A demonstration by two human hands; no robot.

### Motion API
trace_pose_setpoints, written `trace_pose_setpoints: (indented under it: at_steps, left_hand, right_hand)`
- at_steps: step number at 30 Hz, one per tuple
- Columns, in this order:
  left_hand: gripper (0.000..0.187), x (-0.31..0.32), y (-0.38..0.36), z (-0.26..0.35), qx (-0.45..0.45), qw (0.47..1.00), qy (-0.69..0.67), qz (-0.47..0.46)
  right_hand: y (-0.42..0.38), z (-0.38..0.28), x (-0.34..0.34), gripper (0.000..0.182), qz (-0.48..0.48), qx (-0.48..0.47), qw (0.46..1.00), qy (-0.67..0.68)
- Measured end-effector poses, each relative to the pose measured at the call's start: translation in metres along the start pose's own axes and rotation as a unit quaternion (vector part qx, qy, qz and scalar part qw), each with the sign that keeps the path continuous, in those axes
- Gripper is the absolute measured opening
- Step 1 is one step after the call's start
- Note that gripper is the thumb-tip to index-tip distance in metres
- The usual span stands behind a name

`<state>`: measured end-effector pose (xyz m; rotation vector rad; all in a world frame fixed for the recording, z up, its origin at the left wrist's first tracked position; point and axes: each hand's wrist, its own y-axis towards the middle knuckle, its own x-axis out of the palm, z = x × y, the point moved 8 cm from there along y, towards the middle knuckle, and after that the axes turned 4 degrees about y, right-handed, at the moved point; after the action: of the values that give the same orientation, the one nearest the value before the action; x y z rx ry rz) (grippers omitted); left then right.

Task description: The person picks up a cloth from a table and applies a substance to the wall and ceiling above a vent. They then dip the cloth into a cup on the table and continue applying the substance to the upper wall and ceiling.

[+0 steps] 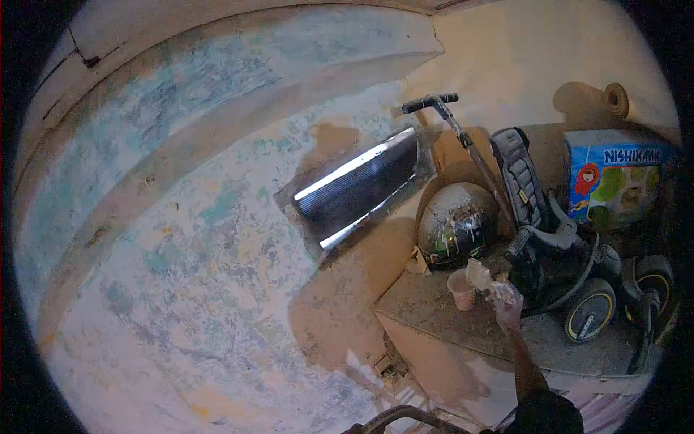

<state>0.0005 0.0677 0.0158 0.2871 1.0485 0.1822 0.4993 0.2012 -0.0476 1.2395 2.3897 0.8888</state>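
My right hand (507, 305) reaches in from the lower right, its fingers closed on a pale flat piece (478, 275) that looks smeared or crusted; its exact kind is not clear. The piece is held up beside and slightly above a light paper-like cup (461, 292). That cup stands on a dusty ledge (419, 304), and its contents cannot be made out. Just behind the cup is a dark round helmet (457, 224), splashed with white and covered in dust. My left hand is outside the view.
A folded child's stroller or tricycle (528, 188) with wheels (590, 311) crowds the ledge on the right. Behind it stands a blue printed box (614, 177). A barred opening (361, 189) sits in the patchy wall (181, 289). A curved dark rail (408, 414) crosses the bottom edge.
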Motion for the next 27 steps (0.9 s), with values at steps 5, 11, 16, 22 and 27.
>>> trace_pose_setpoints:
  at_steps: [5,11,16,22,27]
  left_hand:
    - [0.042,-0.003,0.002,0.006,0.02,0.999,0.031,0.003]
    - [0.041,0.022,0.0,-0.025,0.058,0.996,0.058,0.031]
    - [0.04,-0.016,0.004,0.023,0.003,1.0,-0.005,-0.026]
    - [0.039,0.017,-0.002,-0.014,0.047,0.996,0.072,0.036]
    - [0.039,-0.01,0.003,0.014,0.012,0.999,0.037,-0.01]
  right_hand:
    - [-0.005,-0.003,-0.008,0.024,0.052,-0.011,0.993,0.108]
    - [0.008,-0.058,-0.011,0.011,0.019,-0.039,0.999,-0.003]
    - [0.008,-0.08,-0.015,0.01,0.059,-0.043,0.977,0.201]
    - [0.01,-0.099,-0.017,0.01,0.043,-0.025,0.995,0.09]
    - [0.009,-0.08,-0.013,0.01,0.036,-0.063,0.994,0.086]
